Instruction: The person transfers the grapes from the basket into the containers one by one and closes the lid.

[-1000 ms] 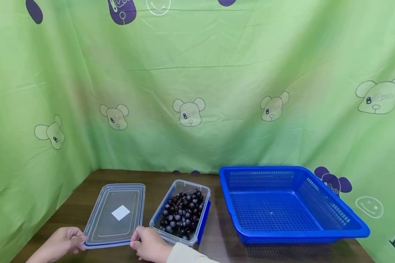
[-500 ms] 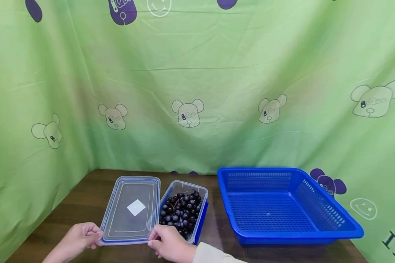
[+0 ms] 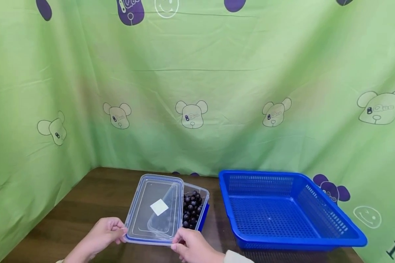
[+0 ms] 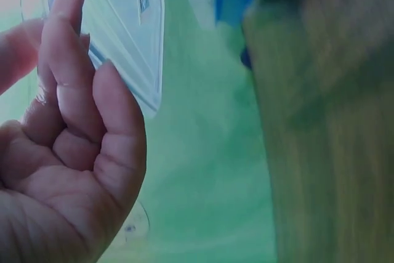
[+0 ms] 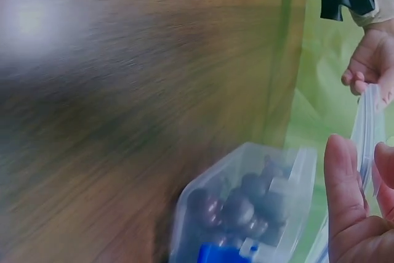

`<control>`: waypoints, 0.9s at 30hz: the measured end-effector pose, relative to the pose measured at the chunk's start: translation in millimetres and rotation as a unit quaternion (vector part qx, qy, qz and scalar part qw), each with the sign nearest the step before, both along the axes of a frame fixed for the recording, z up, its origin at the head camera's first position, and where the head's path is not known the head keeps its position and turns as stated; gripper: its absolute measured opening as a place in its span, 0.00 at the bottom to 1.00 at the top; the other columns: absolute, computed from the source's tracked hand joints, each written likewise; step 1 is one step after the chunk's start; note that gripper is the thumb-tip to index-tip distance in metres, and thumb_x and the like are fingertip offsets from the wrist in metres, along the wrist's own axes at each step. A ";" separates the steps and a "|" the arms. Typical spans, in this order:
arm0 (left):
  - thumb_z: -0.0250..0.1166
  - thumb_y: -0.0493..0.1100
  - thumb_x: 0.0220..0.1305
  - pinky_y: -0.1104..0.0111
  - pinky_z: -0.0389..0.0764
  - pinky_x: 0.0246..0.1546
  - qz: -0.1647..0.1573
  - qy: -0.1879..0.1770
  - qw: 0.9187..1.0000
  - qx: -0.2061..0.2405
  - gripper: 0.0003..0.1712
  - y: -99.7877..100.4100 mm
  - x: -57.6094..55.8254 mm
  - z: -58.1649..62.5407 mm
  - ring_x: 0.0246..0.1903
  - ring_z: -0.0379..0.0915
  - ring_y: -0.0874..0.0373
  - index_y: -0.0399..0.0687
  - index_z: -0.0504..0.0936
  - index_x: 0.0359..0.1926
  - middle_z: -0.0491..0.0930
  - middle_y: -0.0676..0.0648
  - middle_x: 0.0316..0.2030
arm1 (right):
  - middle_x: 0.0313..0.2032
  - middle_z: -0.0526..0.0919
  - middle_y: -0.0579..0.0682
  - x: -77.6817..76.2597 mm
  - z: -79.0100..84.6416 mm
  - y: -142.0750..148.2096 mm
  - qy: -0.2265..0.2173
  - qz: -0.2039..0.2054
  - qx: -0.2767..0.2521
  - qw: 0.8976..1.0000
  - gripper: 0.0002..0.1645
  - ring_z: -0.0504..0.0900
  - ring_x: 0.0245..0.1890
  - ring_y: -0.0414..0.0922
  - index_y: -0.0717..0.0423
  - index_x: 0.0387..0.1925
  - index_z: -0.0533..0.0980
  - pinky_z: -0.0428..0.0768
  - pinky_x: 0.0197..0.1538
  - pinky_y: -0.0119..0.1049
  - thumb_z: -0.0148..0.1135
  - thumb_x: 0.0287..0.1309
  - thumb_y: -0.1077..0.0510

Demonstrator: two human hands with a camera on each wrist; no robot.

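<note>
Both hands hold a clear plastic lid (image 3: 154,212) with a blue seal and a white square label. My left hand (image 3: 103,233) pinches its near left corner; my right hand (image 3: 194,244) pinches the near right corner. In the head view the lid overlaps the left part of a clear container (image 3: 205,193), whose right part shows dark grapes (image 3: 191,210). A blue clip (image 3: 203,218) hangs along the container's right side. From the right wrist view, the lid (image 5: 367,121) appears edge-on above the container (image 5: 246,201).
A large blue plastic basket (image 3: 293,219) with slotted sides stands on the right of the dark wooden table (image 3: 75,197). Green cloth (image 3: 230,80) with bear prints hangs behind the table and along its sides.
Both hands have carried the lid rightward, from left of the container to where it overlaps the container's left part. The basket and container have stayed in place.
</note>
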State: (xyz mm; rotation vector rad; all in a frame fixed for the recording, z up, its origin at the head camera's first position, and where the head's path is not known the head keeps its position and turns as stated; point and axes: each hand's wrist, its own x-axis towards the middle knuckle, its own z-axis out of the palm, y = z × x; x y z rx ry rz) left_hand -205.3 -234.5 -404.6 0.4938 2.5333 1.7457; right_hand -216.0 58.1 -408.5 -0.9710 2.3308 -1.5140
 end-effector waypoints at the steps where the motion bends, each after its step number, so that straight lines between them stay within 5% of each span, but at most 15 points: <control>1: 0.59 0.30 0.61 0.71 0.78 0.25 -0.003 0.004 1.000 0.000 0.07 4.5 -1.1 0.7 0.21 0.75 0.65 0.26 0.76 0.29 0.82 0.47 0.21 | 0.21 0.77 0.48 0.8 -0.3 4.5 0.003 -0.002 -0.001 1.000 0.06 0.71 0.17 0.29 0.58 0.28 0.73 0.76 0.22 0.24 0.61 0.59 0.67; 8: 0.59 0.29 0.59 0.71 0.78 0.24 -0.025 -0.003 0.999 0.024 0.08 35.4 -13.7 8.0 0.20 0.76 0.64 0.24 0.75 0.28 0.81 0.44 0.20 | 0.19 0.78 0.51 2.9 5.2 35.9 0.014 -0.029 -0.005 0.999 0.07 0.72 0.16 0.30 0.58 0.27 0.73 0.76 0.21 0.26 0.62 0.58 0.66; 12: 0.57 0.28 0.57 0.72 0.77 0.24 -0.044 -0.020 0.998 0.045 0.08 42.0 -19.1 15.6 0.20 0.76 0.64 0.20 0.74 0.27 0.81 0.45 0.20 | 0.21 0.77 0.42 -1.3 12.8 47.7 0.128 -0.030 -0.003 0.991 0.09 0.71 0.20 0.27 0.55 0.25 0.73 0.74 0.23 0.26 0.67 0.52 0.67; 17: 0.53 0.28 0.57 0.72 0.77 0.25 -0.072 -0.040 0.994 0.078 0.09 40.3 -19.3 31.0 0.21 0.77 0.65 0.20 0.74 0.27 0.80 0.51 0.19 | 0.24 0.76 0.45 -9.9 28.5 54.7 0.286 -0.072 -0.016 0.955 0.14 0.73 0.24 0.30 0.56 0.26 0.75 0.76 0.25 0.26 0.68 0.38 0.74; 23: 0.53 0.31 0.58 0.72 0.75 0.28 -0.062 -0.066 0.992 0.086 0.09 40.2 -15.2 53.3 0.20 0.75 0.64 0.39 0.79 0.25 0.76 0.55 0.16 | 0.27 0.73 0.44 -25.4 35.3 61.5 0.354 -0.164 -0.015 0.921 0.18 0.76 0.25 0.39 0.57 0.25 0.77 0.77 0.28 0.30 0.71 0.31 0.76; 27: 0.53 0.32 0.58 0.74 0.73 0.27 -0.062 -0.061 0.991 0.099 0.11 38.6 -11.0 62.4 0.18 0.73 0.65 0.47 0.77 0.23 0.73 0.57 0.14 | 0.32 0.75 0.44 -36.4 30.8 64.9 0.407 -0.207 -0.031 0.889 0.21 0.75 0.30 0.39 0.54 0.26 0.78 0.75 0.32 0.28 0.76 0.26 0.74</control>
